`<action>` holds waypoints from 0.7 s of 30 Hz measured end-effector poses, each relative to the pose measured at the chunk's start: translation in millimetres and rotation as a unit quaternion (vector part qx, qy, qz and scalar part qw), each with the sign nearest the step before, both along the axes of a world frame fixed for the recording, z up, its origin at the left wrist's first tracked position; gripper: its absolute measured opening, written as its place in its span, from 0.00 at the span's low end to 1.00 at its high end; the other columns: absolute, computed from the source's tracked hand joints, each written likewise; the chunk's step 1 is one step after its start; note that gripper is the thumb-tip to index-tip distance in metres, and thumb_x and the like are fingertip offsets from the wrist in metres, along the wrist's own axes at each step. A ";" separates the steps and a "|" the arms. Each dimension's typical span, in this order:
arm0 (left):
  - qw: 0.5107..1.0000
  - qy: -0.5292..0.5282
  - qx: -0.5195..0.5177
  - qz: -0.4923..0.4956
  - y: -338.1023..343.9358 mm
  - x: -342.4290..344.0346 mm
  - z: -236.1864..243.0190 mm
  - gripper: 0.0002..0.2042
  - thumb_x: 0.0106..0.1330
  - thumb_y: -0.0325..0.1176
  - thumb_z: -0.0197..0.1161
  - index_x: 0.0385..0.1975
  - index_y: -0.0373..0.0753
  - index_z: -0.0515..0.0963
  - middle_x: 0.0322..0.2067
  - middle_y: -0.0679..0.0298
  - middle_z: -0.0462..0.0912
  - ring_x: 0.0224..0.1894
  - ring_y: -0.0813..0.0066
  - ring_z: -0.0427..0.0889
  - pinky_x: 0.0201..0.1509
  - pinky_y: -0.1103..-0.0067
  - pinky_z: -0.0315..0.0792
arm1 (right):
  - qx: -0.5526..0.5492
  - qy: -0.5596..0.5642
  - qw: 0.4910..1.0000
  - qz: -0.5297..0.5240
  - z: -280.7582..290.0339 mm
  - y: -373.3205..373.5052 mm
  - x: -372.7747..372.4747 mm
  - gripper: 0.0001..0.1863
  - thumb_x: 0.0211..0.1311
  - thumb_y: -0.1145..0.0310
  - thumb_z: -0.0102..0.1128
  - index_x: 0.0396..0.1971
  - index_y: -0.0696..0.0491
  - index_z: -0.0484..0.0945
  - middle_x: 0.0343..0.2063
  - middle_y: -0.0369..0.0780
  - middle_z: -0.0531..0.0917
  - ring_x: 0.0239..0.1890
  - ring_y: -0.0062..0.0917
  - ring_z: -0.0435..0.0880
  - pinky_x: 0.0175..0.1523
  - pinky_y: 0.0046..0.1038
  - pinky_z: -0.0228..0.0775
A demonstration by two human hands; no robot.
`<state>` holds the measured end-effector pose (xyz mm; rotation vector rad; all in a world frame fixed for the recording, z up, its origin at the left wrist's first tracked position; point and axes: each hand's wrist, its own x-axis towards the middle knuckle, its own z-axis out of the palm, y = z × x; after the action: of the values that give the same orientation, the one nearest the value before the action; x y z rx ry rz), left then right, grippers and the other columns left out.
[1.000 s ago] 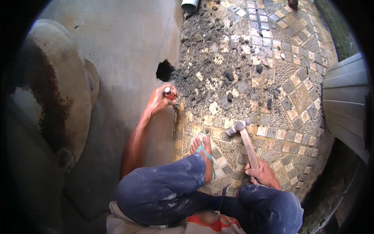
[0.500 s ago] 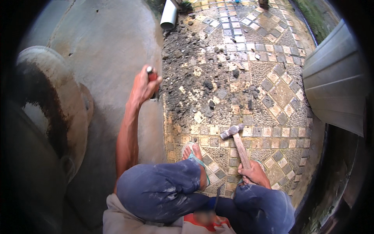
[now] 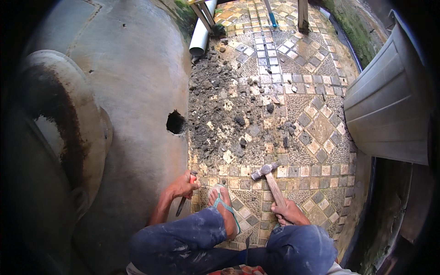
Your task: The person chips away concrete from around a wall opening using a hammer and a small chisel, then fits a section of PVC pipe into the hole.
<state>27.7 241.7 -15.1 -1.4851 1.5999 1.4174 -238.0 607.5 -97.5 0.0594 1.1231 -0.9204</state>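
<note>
Notably, two hand tools appear in the head view as I look down from afar, one in each fist, both above the lower part of the tiled floor (image 3: 321,156) or its edge. The left hand (image 3: 183,184), fingers curled with no visible gap, grasps a chisel (image 3: 181,206) by its red grip (image 3: 193,179), beside the seam between the grey cement surface (image 3: 137,101) and the tiles; the metal cap shows above the fist and the dark blade slants down toward the lower left. The right hand (image 3: 289,212), likewise closed, encircles the lower end of the wooden handle of a hammer (image 3: 275,189), whose metal head points away from the person; I cannot tell whether that head touches the tiles. I judge the hammer to be stiff and head-heavy, so that a hold near the handle's end gives reach while one nearer the head gives steadier balance; dust or damp could make the wood a little slippery. The chisel I take to be rigid, slim and moderately light, hardly fragile, and best held round the grip, with the fingers clear of both cap and edge. Beyond the left hand lies a dark, ragged hole (image 3: 175,122) in the cement, with loose grey rubble (image 3: 213,105) spread beside it and a pale pipe (image 3: 199,42) farther off.
</note>
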 end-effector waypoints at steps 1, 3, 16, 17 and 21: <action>1.000 0.005 -0.011 -0.008 3.5 4.9 0.1 0.19 0.69 0.38 0.69 0.46 0.36 0.64 0.28 0.64 0.74 0.22 0.76 0.75 0.21 0.75 0.73 | -0.010 0.019 1.000 0.006 -2.5 -0.3 -0.3 0.12 0.67 0.69 0.67 0.43 0.58 0.75 0.19 0.33 0.74 0.13 0.17 0.72 0.17 0.24 0.63; 0.999 0.009 -0.028 -0.022 10.5 15.3 -2.0 0.20 0.70 0.38 0.68 0.48 0.35 0.64 0.28 0.64 0.74 0.22 0.77 0.75 0.22 0.74 0.72 | -0.025 0.051 0.998 0.020 -4.0 1.1 0.6 0.12 0.67 0.68 0.68 0.41 0.58 0.76 0.18 0.33 0.75 0.13 0.17 0.71 0.17 0.24 0.61; 0.981 -0.006 -0.027 -0.192 50.6 -8.3 33.0 0.23 0.73 0.50 0.64 0.47 0.33 0.72 0.32 0.53 0.82 0.32 0.64 0.83 0.39 0.66 0.77 | -0.050 0.043 0.998 0.008 -8.8 18.4 -8.2 0.14 0.70 0.67 0.67 0.47 0.58 0.75 0.21 0.32 0.76 0.16 0.13 0.72 0.21 0.21 0.61; 0.986 -0.008 -0.014 -0.169 49.7 -5.7 37.6 0.23 0.73 0.50 0.64 0.48 0.34 0.72 0.31 0.55 0.81 0.31 0.66 0.83 0.37 0.68 0.77 | -0.060 0.027 0.998 0.015 -8.9 16.6 -9.3 0.14 0.71 0.68 0.66 0.47 0.58 0.74 0.21 0.32 0.76 0.16 0.13 0.71 0.21 0.21 0.61; 0.993 -0.043 0.022 -0.111 34.9 -21.9 55.4 0.17 0.76 0.45 0.61 0.49 0.38 0.73 0.31 0.67 0.77 0.29 0.77 0.77 0.35 0.74 0.75 | -0.058 -0.030 0.998 -0.013 -13.5 21.0 -13.0 0.16 0.71 0.70 0.66 0.52 0.58 0.72 0.22 0.33 0.75 0.15 0.14 0.70 0.20 0.22 0.61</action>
<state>5.9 276.6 40.3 -1.2793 1.6144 1.2403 -251.0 628.6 -111.0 0.0069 1.0140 -0.9986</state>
